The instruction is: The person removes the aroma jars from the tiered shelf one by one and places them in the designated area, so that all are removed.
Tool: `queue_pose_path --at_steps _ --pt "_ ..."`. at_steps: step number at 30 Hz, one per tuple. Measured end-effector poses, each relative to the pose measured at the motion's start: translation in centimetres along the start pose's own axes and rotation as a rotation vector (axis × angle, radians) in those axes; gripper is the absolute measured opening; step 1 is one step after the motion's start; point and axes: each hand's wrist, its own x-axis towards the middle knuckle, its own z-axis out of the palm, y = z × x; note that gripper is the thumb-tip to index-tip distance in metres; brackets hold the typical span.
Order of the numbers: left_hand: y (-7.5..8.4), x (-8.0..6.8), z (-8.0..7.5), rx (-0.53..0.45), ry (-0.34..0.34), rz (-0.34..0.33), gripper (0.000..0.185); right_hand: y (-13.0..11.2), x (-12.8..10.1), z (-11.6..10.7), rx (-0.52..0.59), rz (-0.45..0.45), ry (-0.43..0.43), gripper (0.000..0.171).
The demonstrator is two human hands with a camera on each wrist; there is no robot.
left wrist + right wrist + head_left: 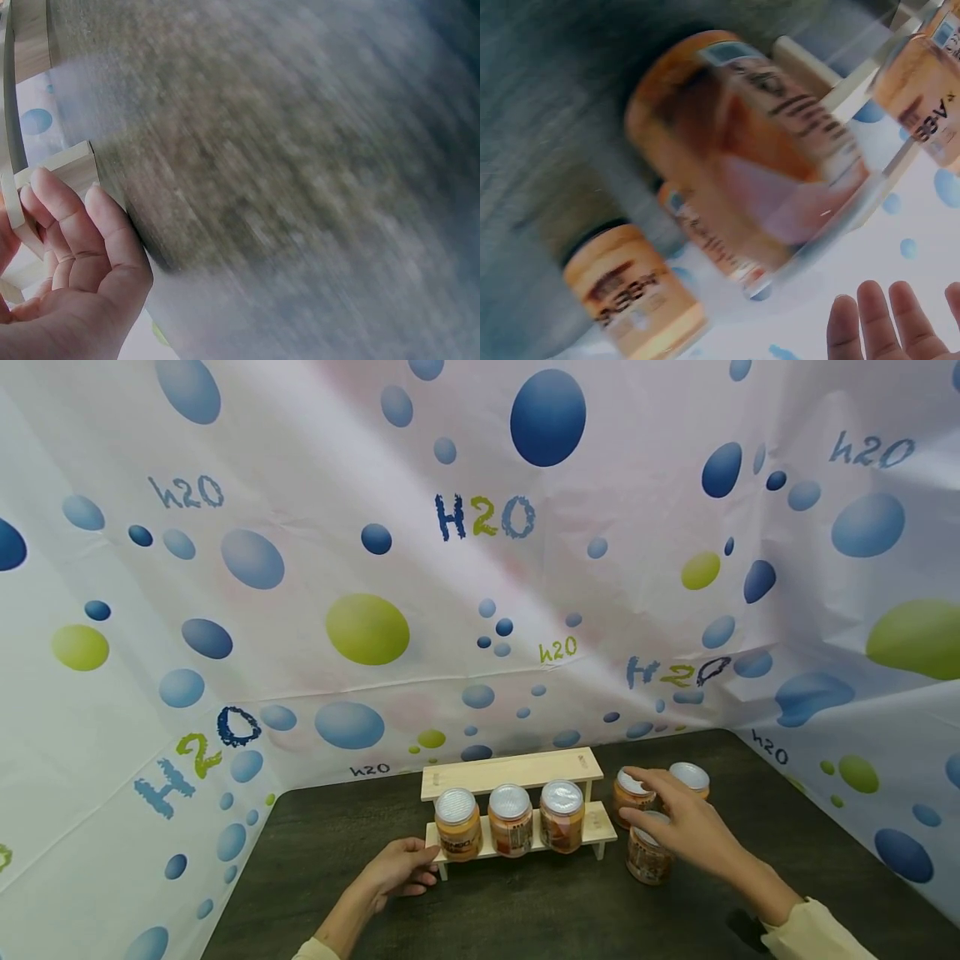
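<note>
A light wooden two-step rack (pixel 513 771) stands on the dark table, with three jars on its lower step: a left jar (pixel 458 831), a middle jar (pixel 511 827) and a right jar (pixel 562 822). All have silver lids and orange-brown labels. My left hand (pixel 401 868) holds the rack's left end, thumb at the step and fingers lower, by the leg (pixel 64 165). Right of the rack stand three more jars: a front jar (pixel 649 860), a back-left jar (pixel 628 806) and a back-right jar (pixel 692 777). Over them hovers my right hand (pixel 693 822), fingers extended and apart, holding nothing.
A white sheet (pixel 300 585) printed with blue and green bubbles hangs behind and beside the dark table (pixel 337 827). The rack's raised back step carries no jars. In the right wrist view, a large blurred jar (pixel 742 150) is close to the camera.
</note>
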Motion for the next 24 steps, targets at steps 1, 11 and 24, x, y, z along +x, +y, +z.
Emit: queue_pose_path --at_steps 1,11,24 --pt "0.0 0.0 0.0 0.0 0.001 0.002 0.039 -0.3 0.3 0.2 0.003 -0.011 0.0 0.059" --pt "0.0 -0.1 0.1 0.001 -0.001 0.004 0.038 -2.8 1.8 2.4 0.005 -0.11 -0.037 0.065" --pt "0.0 0.0 0.0 0.008 0.001 -0.002 0.04 -4.2 2.4 4.7 0.053 -0.126 -0.069 0.07"
